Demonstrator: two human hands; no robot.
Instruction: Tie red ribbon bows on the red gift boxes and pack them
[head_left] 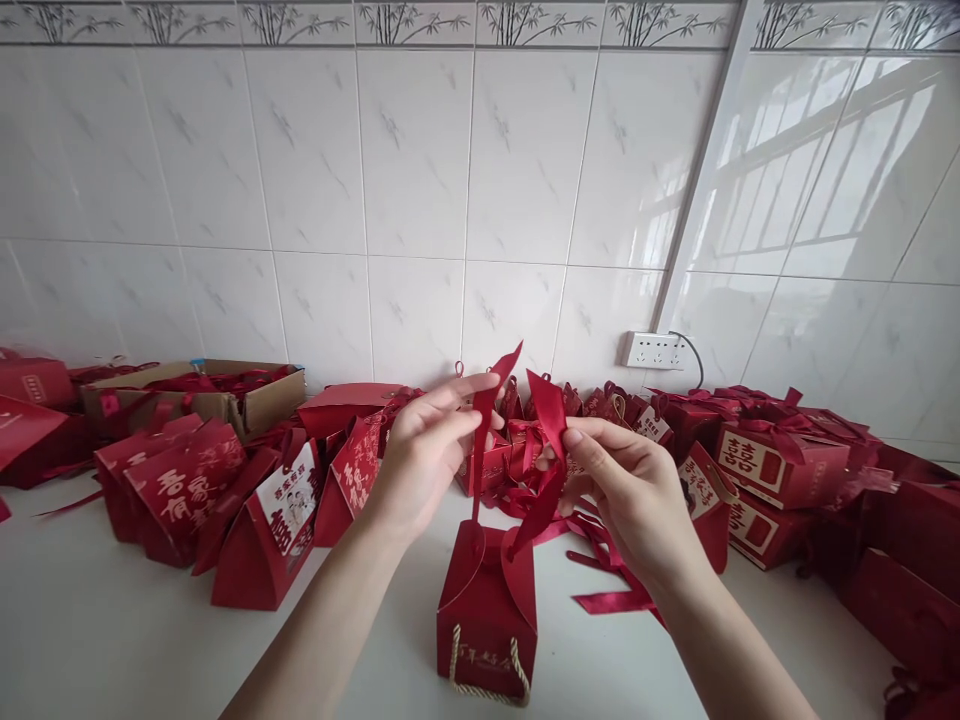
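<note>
A small red gift box [487, 610] with a gold rope handle [491, 690] stands upright on the white table in front of me. Red ribbon [550, 405] rises from the top of the box in two ends. My left hand [439, 440] pinches one end between its fingers, up and to the left of the box. The other end is pinched between the thumb and fingers of my right hand [622, 480]. Both ends are held up and apart, with their cut tips pointing above my fingers. The box's top flaps are folded inward.
Several red tent-shaped boxes [262, 530] stand at the left, before a cardboard carton [262, 390] of red ribbon. Loose ribbons [607, 602] lie right of the middle. Stacked red boxes [784, 465] fill the right side. A power strip [656, 350] is on the tiled wall.
</note>
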